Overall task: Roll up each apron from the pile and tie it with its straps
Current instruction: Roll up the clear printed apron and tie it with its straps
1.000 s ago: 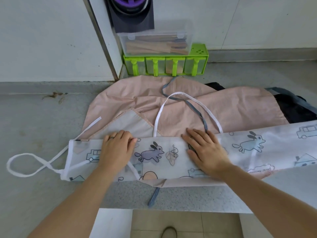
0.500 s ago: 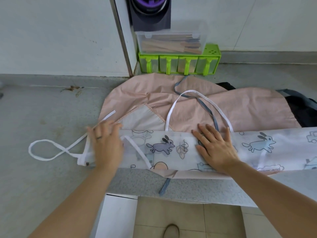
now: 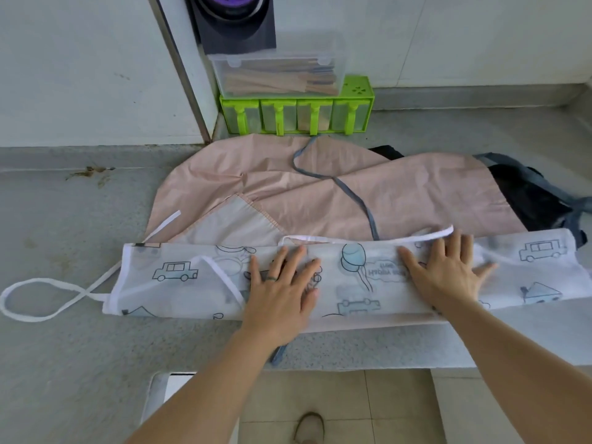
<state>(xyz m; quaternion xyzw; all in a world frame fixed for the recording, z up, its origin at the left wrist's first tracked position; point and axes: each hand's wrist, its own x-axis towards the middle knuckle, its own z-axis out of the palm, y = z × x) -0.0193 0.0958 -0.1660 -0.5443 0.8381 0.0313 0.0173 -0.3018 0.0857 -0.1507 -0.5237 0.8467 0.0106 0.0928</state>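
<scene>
We have the printed apron (image 3: 179, 283) folded into a long band along the counter (image 3: 64, 219) edge, lying on a pink apron (image 3: 400, 193). Our left hand (image 3: 282, 293) and right hand (image 3: 448, 277) press flat on it with straight, spread fingers, gripping nothing. The lettering beside the balloon print is too blurred to read. A dark apron (image 3: 528, 193) lies partly hidden beneath the pink one.

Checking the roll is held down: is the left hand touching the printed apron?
Touching. The head view shows the left hand lying flat, fingers spread, on the printed apron.
</scene>
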